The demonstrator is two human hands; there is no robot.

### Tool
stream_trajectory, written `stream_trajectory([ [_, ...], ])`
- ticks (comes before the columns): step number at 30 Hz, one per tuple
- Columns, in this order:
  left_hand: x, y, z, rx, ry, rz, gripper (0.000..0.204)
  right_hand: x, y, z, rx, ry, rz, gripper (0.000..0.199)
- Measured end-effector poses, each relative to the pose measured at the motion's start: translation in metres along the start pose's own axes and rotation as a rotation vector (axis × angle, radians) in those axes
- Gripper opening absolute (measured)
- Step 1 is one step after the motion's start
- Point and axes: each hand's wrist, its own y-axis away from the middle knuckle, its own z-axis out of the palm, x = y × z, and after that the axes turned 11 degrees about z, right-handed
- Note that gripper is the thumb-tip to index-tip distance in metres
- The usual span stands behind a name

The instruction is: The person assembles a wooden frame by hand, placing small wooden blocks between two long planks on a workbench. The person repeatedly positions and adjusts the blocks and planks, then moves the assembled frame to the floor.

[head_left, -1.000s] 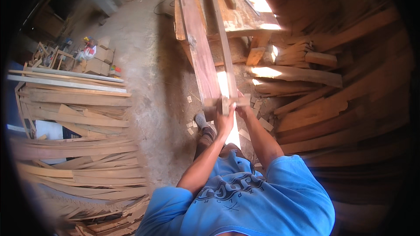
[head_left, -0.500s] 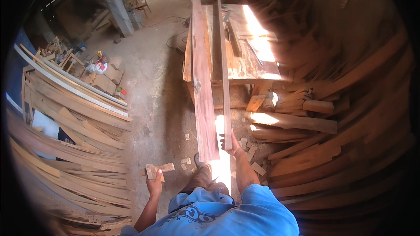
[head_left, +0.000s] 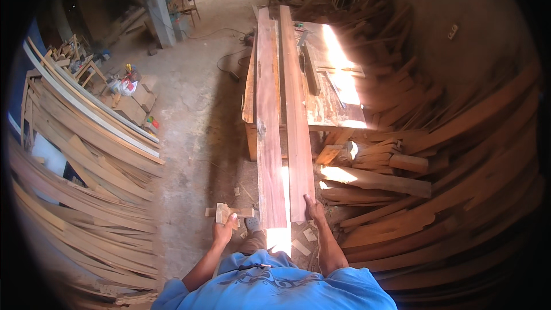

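Observation:
My left hand is closed around a wooden marking gauge, a small block with a bar crossing through it, held left of the boards' near ends. My right hand grips the near right edge of a long reddish-brown plank, thumb on top and the other fingers hidden beneath. This plank lies with its broad face up. A second long plank runs beside it on the left, with a narrow gap between them. Both rest on the workbench and jut out toward me.
A narrow wood piece lies on the bench, right of the planks. Stacked boards line the left side, and rough lumber is heaped on the right. Small offcuts litter the floor by my feet. A cable trails left of the bench.
The right plank has turned from its narrow edge onto its broad face, with my right hand still at its near end. My left hand has moved right, bringing the marking gauge closer to the planks.

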Motion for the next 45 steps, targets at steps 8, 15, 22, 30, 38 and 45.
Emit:
stream_trajectory([
  [8,-0.008,-0.041,-0.001,-0.095,0.036,0.014,0.059,-0.003,0.001,-0.005,-0.424,-0.316,0.244,0.062],
  [15,-0.001,-0.060,-0.001,-0.062,0.049,-0.018,0.055,-0.027,0.016,-0.021,-0.460,-0.306,0.342,0.047],
  [22,0.007,-0.056,0.002,0.036,0.099,-0.003,0.045,-0.092,0.075,-0.017,0.011,0.150,0.007,0.046],
  [30,0.017,-0.048,0.011,-0.142,0.027,-0.095,0.062,-0.092,0.095,0.058,0.222,0.628,-0.086,0.038],
  [38,0.045,-0.037,0.033,-0.117,0.106,-0.022,0.053,-0.090,0.106,0.057,0.170,0.500,-0.189,0.067],
  [45,0.045,-0.021,0.044,-0.156,0.124,-0.071,0.048,-0.067,0.089,0.068,0.171,0.377,-0.248,0.076],
])
